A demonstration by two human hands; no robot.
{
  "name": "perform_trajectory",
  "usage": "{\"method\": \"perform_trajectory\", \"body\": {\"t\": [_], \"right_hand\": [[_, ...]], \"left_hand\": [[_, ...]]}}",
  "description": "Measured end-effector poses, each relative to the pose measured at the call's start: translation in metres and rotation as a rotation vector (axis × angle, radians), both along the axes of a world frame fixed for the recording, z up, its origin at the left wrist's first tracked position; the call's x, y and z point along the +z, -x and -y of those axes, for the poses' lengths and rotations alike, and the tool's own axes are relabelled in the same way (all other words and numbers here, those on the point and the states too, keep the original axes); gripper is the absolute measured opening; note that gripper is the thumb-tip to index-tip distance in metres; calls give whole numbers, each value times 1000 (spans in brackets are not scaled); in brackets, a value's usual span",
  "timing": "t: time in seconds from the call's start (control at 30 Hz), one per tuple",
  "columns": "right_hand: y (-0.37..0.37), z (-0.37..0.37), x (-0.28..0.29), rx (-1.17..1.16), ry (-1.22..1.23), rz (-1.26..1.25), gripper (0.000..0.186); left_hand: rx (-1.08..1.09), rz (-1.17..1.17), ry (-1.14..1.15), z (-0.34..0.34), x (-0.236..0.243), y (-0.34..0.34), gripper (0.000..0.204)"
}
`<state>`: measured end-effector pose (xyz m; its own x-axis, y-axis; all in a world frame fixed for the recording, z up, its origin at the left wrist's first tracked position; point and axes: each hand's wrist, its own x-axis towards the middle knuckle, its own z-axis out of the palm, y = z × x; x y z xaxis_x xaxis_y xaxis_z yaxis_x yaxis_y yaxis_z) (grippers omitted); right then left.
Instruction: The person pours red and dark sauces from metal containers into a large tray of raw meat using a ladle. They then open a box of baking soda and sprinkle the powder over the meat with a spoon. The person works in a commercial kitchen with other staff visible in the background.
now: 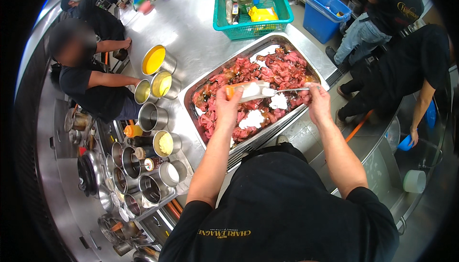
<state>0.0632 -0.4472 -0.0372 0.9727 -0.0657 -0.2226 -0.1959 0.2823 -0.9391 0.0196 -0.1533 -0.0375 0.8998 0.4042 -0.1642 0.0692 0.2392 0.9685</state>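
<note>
A large metal tray (276, 36) of raw red meat pieces (287, 68) in dark liquid lies in front of me. White powder (252, 119) sits in several heaps on the meat. Over the tray, my left hand (228, 104) is closed around an orange and clear packet (251, 91) with white contents. My right hand (318, 102) grips the handle of a metal spoon (292, 89), held level at the packet's open end. White powder shows on the spoon's bowl.
Beyond the tray stands a green basket (248, 32) of jars and packets on the steel table (198, 37). Steel pots (153, 117), some with yellow contents (154, 60), line the left side. A blue bin (324, 21) is at far right. Co-workers (107, 78) stand on both sides.
</note>
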Motion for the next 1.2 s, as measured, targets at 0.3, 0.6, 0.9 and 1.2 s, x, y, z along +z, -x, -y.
{"method": "perform_trajectory", "body": {"t": [0.3, 0.6, 0.9, 1.2], "right_hand": [[23, -10, 48, 168, 289, 368, 19], [16, -22, 22, 97, 404, 264, 18], [5, -14, -12, 19, -116, -111, 19], [14, 22, 31, -26, 446, 357, 23]], "left_hand": [[-136, 19, -33, 8, 1, 1, 47], [-167, -7, -59, 29, 5, 1, 37], [-176, -80, -2, 35, 12, 5, 53], [-3, 35, -182, -18, 13, 6, 55]]}}
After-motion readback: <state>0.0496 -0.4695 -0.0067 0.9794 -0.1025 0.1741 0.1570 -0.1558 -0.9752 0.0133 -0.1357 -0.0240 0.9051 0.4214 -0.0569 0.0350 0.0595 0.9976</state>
